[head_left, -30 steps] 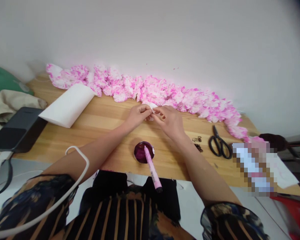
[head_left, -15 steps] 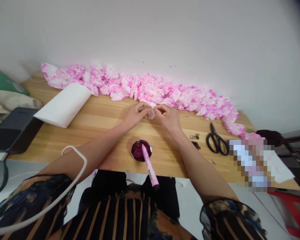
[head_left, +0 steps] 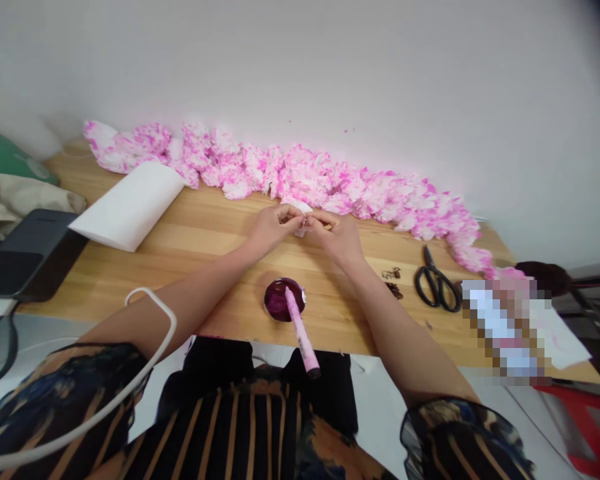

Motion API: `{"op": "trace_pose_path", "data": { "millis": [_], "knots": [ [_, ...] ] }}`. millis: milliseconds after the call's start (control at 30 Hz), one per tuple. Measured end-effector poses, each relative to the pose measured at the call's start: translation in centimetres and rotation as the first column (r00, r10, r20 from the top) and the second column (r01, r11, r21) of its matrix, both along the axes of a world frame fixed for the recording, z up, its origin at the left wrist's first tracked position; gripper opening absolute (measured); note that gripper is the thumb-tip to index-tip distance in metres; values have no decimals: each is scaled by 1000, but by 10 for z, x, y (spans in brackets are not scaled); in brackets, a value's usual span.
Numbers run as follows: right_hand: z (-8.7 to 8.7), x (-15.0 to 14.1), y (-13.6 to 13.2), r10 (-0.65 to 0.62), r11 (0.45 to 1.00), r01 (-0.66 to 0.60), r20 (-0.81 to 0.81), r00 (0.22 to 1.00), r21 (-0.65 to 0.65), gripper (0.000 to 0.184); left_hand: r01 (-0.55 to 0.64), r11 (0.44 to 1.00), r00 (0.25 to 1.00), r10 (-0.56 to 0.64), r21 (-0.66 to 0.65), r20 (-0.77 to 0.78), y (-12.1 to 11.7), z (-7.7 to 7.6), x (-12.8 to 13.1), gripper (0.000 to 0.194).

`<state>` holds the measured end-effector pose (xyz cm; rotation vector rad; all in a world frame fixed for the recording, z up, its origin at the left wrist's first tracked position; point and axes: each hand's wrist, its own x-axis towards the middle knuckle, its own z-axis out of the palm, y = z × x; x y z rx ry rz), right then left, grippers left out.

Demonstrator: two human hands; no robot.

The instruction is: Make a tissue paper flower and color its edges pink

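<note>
Between my hands is a small piece of white tissue paper (head_left: 303,207), gathered at its middle. My left hand (head_left: 276,229) pinches it from the left with thumb and forefinger. From the right, my right hand (head_left: 336,235) pinches the same paper, its fingertips almost touching the left ones. Just behind lies a long row of crumpled pink-and-white paper flowers (head_left: 305,175) along the wall. Nearer to me stands a small dish of dark purple liquid (head_left: 277,303), with a pink marker pen (head_left: 301,333) leaning in it and jutting over the table edge.
Black-handled scissors (head_left: 436,283) and small dark wire bits (head_left: 393,289) lie to the right, beside a blurred-out object (head_left: 503,333). On the left are a folded white paper stack (head_left: 130,207), a dark power bank (head_left: 30,257) and a beige cloth (head_left: 25,203). A white cable (head_left: 150,363) crosses my left forearm.
My fingertips have shifted slightly on the white tissue paper, drawing its middle together between them. The whole view has moved a little; the other things lie as before.
</note>
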<state>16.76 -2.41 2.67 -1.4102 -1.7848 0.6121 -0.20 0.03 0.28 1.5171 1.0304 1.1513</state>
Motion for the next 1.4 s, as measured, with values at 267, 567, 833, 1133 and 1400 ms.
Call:
{"op": "trace_pose_path", "data": {
  "millis": [267,567,833,1133,1400],
  "knots": [
    [-4,-2,-1,-29,999,27,73,997,19,24,-34,999,998,35,14,-42,-1,1,1,10],
    [-1,-4,-3,-18,1000,16,56,998,21,23,-5,1000,1000,5,-12,4,-3,3,2,9],
    [-3,-4,-2,-43,998,39,86,995,55,24,-11,1000,1000,11,-5,21,-2,2,2,9],
    [-4,-7,-5,-82,994,71,141,987,83,23,-19,1000,1000,19,-9,-8,-2,2,2,8],
    [-4,-6,-3,-94,993,86,106,990,85,20,4,1000,1000,-4,-15,-3,-4,6,3,7]
  ]
}}
